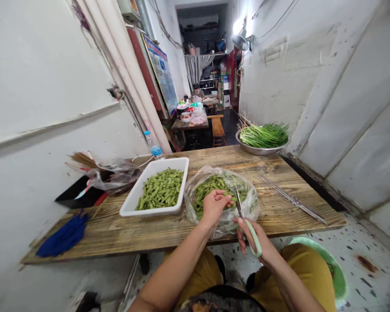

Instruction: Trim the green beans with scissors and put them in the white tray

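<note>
Curling the left hand (214,204) onto pods (209,185) inside the bag (190,195) at the near table (279,208) edge; clasping scissors (239,207) in the closed right hand (258,242); probably best snipping tips only, fingers clear of blades.

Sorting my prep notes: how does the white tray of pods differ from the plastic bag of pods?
The white tray is rigid and rectangular; the plastic bag is clear and crumpled. The tray stands untouched; the left hand reaches into the bag. Both hold green pods.
</note>
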A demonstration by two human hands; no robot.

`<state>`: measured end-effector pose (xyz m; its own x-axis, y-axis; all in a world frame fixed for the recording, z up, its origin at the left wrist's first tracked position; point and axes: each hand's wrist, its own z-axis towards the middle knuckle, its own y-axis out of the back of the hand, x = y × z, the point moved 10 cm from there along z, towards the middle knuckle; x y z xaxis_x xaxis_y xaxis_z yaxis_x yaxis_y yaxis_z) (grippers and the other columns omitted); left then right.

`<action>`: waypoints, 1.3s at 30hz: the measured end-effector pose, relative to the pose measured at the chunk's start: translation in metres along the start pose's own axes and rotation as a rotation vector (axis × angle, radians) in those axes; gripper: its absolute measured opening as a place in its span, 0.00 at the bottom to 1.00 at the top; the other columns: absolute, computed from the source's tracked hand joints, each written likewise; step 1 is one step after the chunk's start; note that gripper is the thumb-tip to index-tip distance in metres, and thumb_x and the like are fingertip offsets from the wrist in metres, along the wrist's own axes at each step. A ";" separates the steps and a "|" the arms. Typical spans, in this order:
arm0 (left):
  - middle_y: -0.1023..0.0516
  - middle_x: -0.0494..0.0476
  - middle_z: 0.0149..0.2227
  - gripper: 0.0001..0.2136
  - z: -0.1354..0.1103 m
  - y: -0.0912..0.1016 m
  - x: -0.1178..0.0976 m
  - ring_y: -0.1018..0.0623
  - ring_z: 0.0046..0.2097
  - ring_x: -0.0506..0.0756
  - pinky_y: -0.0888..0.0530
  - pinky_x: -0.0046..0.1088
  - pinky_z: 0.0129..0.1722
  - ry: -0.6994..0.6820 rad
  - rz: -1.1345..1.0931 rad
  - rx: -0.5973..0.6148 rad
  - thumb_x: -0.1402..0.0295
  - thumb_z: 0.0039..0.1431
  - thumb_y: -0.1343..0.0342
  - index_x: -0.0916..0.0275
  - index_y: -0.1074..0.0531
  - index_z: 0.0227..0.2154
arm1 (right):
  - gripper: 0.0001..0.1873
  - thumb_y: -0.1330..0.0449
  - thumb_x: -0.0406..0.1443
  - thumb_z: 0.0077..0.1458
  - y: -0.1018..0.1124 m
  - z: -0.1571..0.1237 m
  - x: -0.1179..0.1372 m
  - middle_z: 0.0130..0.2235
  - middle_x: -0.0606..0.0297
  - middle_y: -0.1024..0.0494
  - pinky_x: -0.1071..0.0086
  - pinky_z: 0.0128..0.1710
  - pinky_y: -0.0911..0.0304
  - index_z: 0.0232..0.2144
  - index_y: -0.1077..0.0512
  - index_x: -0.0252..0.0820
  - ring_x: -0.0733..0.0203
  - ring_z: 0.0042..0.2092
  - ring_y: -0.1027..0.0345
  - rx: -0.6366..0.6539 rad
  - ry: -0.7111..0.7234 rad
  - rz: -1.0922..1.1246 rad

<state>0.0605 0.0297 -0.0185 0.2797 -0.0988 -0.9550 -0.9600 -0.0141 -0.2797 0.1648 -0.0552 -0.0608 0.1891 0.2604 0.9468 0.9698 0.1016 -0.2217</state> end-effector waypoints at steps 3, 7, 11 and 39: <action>0.27 0.49 0.20 0.18 0.006 0.011 -0.001 0.24 0.25 0.50 0.31 0.22 0.25 0.007 -0.050 -0.025 0.65 0.39 0.34 0.66 0.33 0.32 | 0.21 0.42 0.53 0.49 0.004 0.002 -0.007 0.18 0.77 0.40 0.76 0.10 0.46 0.26 0.39 0.42 0.73 0.14 0.49 -0.029 -0.031 0.047; 0.27 0.49 0.25 0.14 0.022 0.040 -0.012 0.25 0.28 0.48 0.31 0.22 0.30 -0.030 -0.226 -0.083 0.66 0.43 0.36 0.65 0.32 0.33 | 0.22 0.42 0.54 0.49 0.008 0.001 -0.006 0.21 0.75 0.37 0.76 0.14 0.42 0.34 0.37 0.42 0.71 0.18 0.44 -0.046 -0.022 0.063; 0.29 0.49 0.27 0.07 0.036 0.049 -0.007 0.25 0.31 0.48 0.30 0.24 0.32 0.075 -0.385 -0.070 0.69 0.52 0.42 0.63 0.34 0.32 | 0.26 0.44 0.56 0.50 0.007 -0.001 -0.009 0.24 0.73 0.35 0.74 0.20 0.39 0.39 0.37 0.42 0.69 0.22 0.41 -0.039 -0.049 0.103; 0.24 0.55 0.27 0.16 0.015 -0.020 -0.039 0.27 0.32 0.53 0.34 0.25 0.35 -0.375 1.122 0.341 0.63 0.59 0.55 0.64 0.24 0.26 | 0.23 0.50 0.53 0.56 0.004 0.014 -0.009 0.20 0.76 0.40 0.73 0.19 0.42 0.42 0.38 0.42 0.67 0.20 0.44 0.056 0.082 -0.301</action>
<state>0.0686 0.0487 0.0230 -0.6569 0.4041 -0.6365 -0.6341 0.1606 0.7564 0.1645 -0.0438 -0.0729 -0.0910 0.1321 0.9871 0.9745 0.2159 0.0609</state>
